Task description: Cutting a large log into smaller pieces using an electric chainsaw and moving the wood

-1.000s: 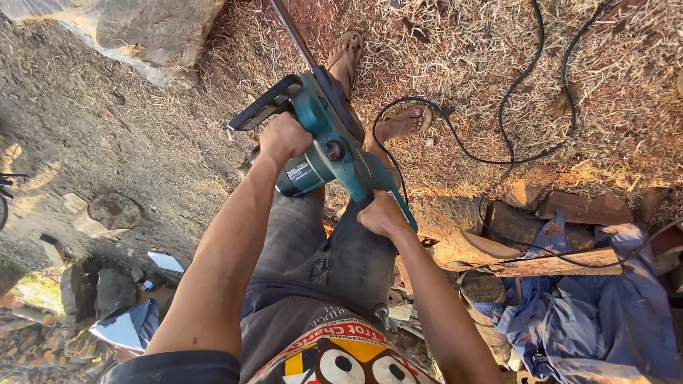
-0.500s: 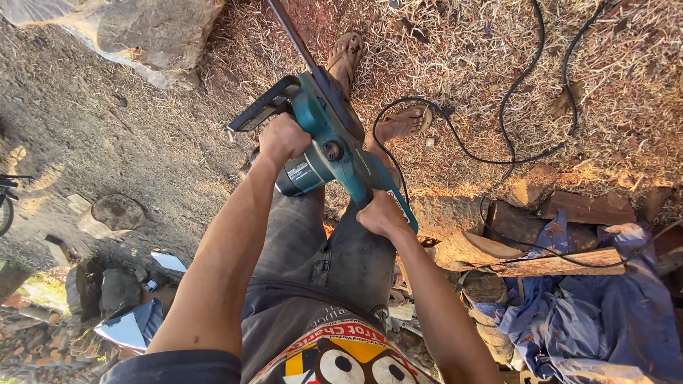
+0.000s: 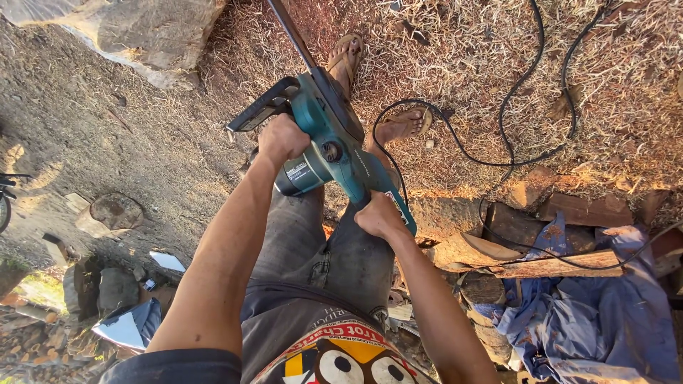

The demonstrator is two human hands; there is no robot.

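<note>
The left hand [image 3: 283, 139] is gripping the front handle of a teal electric chainsaw [image 3: 334, 153], its grip clamped tight. The right hand [image 3: 380, 217], at five o'clock, is clamping the rear handle, while the black cord [image 3: 498, 142] is trailing toward two o'clock over sawdust.

Chainsaw [image 3: 334, 142] teal body, black handle and guard. Cord [image 3: 498, 135] black. Jeans [image 3: 320, 249] faded grey. Shirt [image 3: 334, 355] red, yellow, cartoon-eye print. Cloth [image 3: 590, 320] blue. Wood shavings [image 3: 484, 50] pale straw-brown.
</note>
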